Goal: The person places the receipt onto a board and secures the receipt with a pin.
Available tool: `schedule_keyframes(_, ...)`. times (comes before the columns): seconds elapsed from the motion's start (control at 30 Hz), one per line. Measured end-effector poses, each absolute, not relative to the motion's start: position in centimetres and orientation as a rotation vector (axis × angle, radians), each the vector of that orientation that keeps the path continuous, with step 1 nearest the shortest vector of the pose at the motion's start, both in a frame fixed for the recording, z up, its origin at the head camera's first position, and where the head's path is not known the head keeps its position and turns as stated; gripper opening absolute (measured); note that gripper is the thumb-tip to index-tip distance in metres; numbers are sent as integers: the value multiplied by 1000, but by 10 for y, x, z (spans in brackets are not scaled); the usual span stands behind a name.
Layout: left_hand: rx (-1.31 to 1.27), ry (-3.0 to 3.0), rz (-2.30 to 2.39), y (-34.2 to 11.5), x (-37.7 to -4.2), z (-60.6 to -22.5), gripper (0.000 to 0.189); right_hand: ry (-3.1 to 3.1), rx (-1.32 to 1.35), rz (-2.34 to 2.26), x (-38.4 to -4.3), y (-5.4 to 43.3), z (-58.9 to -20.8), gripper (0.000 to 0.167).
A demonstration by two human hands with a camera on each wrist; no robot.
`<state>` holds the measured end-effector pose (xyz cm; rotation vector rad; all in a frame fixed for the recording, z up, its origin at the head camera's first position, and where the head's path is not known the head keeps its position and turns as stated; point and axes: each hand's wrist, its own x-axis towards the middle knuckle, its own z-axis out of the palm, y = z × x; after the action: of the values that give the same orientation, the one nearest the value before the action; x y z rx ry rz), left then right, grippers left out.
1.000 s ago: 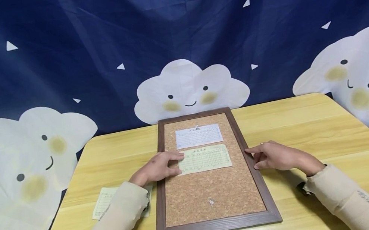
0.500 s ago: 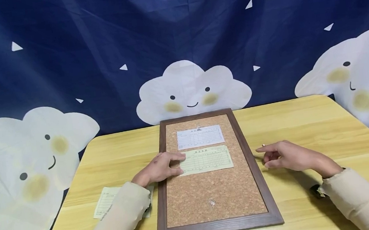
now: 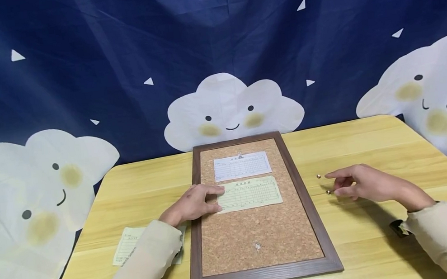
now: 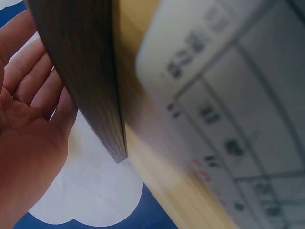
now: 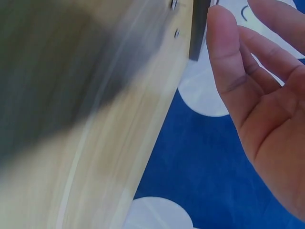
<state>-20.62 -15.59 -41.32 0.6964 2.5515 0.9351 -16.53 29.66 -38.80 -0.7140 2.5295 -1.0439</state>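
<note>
A cork board (image 3: pixel 253 227) with a dark brown wooden frame lies on the table. My left hand (image 3: pixel 191 203) rests over its left side, with thumb and index fingertips on the left edge of a pale green printed slip (image 3: pixel 251 194). Above that slip is a white printed slip (image 3: pixel 242 165), with a small dark object at its top edge. To the right of the board, my right hand (image 3: pixel 369 182) hovers over the table, index finger extended and nothing seen in its grasp. Beside its fingertips lie two small shiny metal pieces, one farther piece (image 3: pixel 318 176) and one nearer piece (image 3: pixel 328 192).
More pale printed slips (image 3: pixel 126 247) lie on the wooden table (image 3: pixel 371 142) left of the board, partly under the left sleeve. A small shiny spot (image 3: pixel 257 246) marks the lower cork. A dark blue curtain (image 3: pixel 123 41) with clouds hangs behind the table.
My right hand has moved right, from the board's right frame edge to beyond the two metal pieces, which now show uncovered. The left hand stays on the green slip.
</note>
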Motion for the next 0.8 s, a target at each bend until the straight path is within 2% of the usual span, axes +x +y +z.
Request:
schedule_keyframes(0.37, 684, 2557, 921, -155, -206, -412, 46, 2600, -691, -992, -166, 308, -387, 42)
schedule_keyframes(0.8, 677, 2567, 905, -154, -206, -412, 46, 2714, -655, -840, -182, 295, -393, 34)
